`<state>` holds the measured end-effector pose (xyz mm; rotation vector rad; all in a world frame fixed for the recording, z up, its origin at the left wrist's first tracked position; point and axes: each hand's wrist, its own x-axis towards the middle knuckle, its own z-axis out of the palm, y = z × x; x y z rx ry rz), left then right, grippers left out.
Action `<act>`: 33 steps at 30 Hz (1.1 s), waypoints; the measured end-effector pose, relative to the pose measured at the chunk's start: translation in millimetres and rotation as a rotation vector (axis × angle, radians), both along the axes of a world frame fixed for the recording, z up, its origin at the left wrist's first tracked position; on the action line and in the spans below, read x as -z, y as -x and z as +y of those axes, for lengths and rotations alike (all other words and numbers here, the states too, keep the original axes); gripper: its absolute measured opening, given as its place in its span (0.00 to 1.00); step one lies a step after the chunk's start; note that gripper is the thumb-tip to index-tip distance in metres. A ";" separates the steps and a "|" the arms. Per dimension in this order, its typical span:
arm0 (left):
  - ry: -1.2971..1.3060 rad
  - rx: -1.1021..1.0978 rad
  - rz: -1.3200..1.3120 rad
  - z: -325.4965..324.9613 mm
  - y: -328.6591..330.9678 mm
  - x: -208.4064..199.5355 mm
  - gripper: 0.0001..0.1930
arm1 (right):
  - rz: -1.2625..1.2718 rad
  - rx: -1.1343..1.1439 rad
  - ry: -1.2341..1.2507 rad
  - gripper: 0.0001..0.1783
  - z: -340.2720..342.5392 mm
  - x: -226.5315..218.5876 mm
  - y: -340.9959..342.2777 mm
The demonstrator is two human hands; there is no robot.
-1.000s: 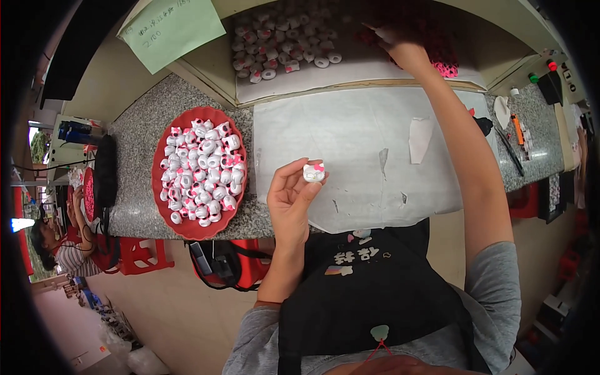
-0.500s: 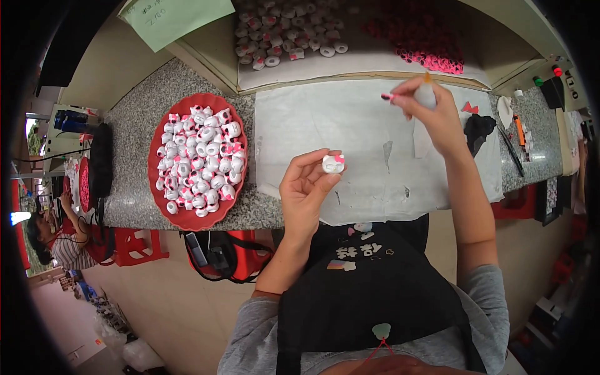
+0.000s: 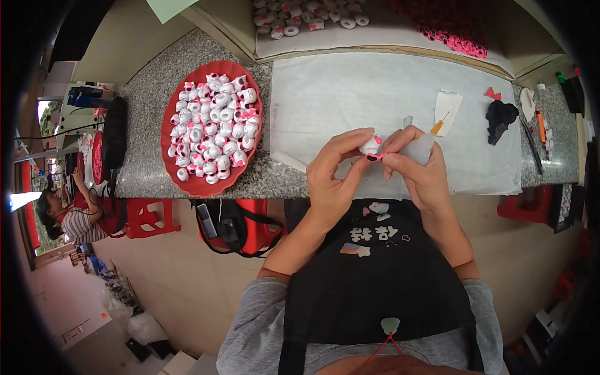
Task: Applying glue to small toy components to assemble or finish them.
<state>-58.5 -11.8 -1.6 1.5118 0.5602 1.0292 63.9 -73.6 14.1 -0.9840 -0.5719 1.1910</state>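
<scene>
Between its fingertips my left hand (image 3: 331, 178) pinches a small white cat-head figurine (image 3: 369, 147) with a pink bow. Just below the figurine is a tiny pink piece with black ovals (image 3: 374, 158), shaped like sunglasses. My right hand (image 3: 428, 178) grips that piece at its right end, and the left fingertips meet it too. Whether it touches the figurine I cannot tell. Also tucked in my right hand is a translucent squeeze bottle (image 3: 419, 150) with an orange needle tip, pointing away to the upper right. Both hands are closed, above the near part of the white sheet (image 3: 337, 94).
To the left stands a red scalloped tray (image 3: 169, 140) heaped with figurines. More white heads (image 3: 291, 30) and pink pieces (image 3: 459, 44) lie on the back shelf. A black rag (image 3: 500, 119), tweezers (image 3: 531, 144) and an orange pen (image 3: 540, 119) lie right. Another person (image 3: 75, 209) sits far left.
My right hand has come down and left with the pink-and-black piece and bottle, meeting my left hand. My left hand has moved right and turned the figurine. The whole view has shifted slightly.
</scene>
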 end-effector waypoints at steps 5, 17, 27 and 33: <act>-0.007 0.052 -0.014 -3.1 0.9 -1.5 0.15 | 0.010 0.049 -0.010 0.06 -3.8 2.5 2.6; 0.413 0.282 -0.264 -1.0 7.6 -5.7 0.12 | -0.210 -0.064 -0.069 0.14 -5.9 -4.6 2.0; 0.392 0.438 -0.343 3.5 5.7 4.2 0.10 | -0.180 -0.086 -0.072 0.13 -9.5 4.3 -3.4; 0.447 0.343 -0.277 -3.1 1.7 -0.7 0.11 | -0.184 -0.051 -0.053 0.14 -8.7 6.8 -4.2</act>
